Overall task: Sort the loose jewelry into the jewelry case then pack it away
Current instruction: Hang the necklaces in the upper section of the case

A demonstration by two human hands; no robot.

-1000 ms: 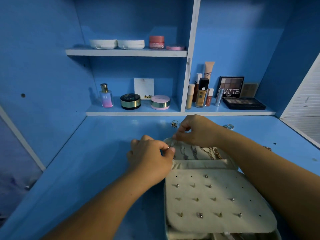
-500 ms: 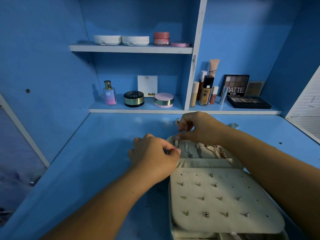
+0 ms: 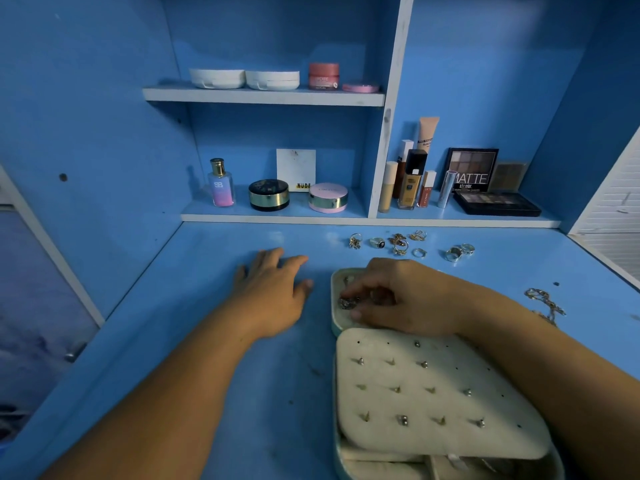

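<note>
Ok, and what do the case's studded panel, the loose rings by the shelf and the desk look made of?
Earring panel: cream, matte, padded, likely faux leather or velvet; studs dimple it. Rings: polished metal, silver and gold tones, glinting. Desk: blue-painted board, probably wood, semi-gloss with scuffs.

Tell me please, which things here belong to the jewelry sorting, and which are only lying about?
Belong to the job:
- jewelry case, open
- ring pinched by the right hand at the case
- loose rings on the desk
- chain
- left hand, flat on the desk

Lying about:
- perfume bottle
- compacts
- eyeshadow palette
- foundation bottle
</note>
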